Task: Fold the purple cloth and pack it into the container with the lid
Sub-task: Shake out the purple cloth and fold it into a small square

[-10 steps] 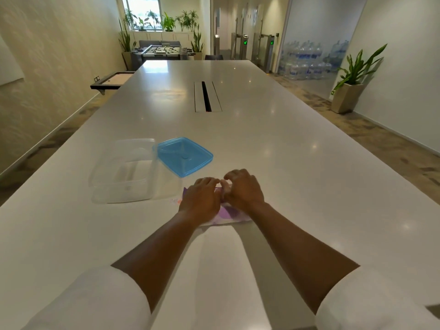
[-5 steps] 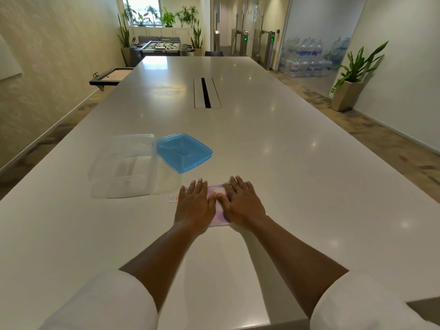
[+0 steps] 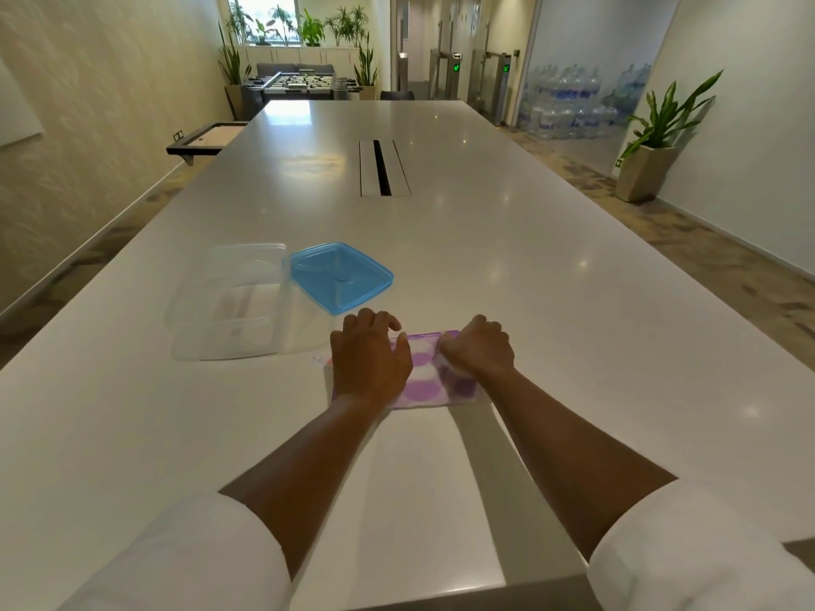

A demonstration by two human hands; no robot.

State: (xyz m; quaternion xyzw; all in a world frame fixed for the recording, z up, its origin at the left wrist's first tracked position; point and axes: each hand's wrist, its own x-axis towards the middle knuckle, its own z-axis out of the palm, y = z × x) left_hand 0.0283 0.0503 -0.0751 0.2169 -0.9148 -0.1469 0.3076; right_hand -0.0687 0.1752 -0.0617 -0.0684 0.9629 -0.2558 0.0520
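The purple cloth (image 3: pixel 422 381), patterned with purple and white circles, lies folded into a small rectangle on the white table (image 3: pixel 485 266). My left hand (image 3: pixel 368 361) rests flat on its left part, fingers apart. My right hand (image 3: pixel 478 348) is curled on the cloth's right end and pinches the fabric there. A small white tag (image 3: pixel 316 360) sticks out at the cloth's left. The clear container (image 3: pixel 229 302) stands open to the far left of the cloth. Its blue lid (image 3: pixel 339 275) leans on the container's right rim.
A cable slot (image 3: pixel 383 167) runs along the table's middle, farther away. The table's near edge (image 3: pixel 441 599) is just below my forearms. A potted plant (image 3: pixel 652 147) stands on the floor at the right, and water bottles (image 3: pixel 569 108) are stacked behind glass.
Both hands lay flat side by side on the cloth half a second ago. Now the right hand has slid to the cloth's right end and curled onto it, uncovering the circle pattern.
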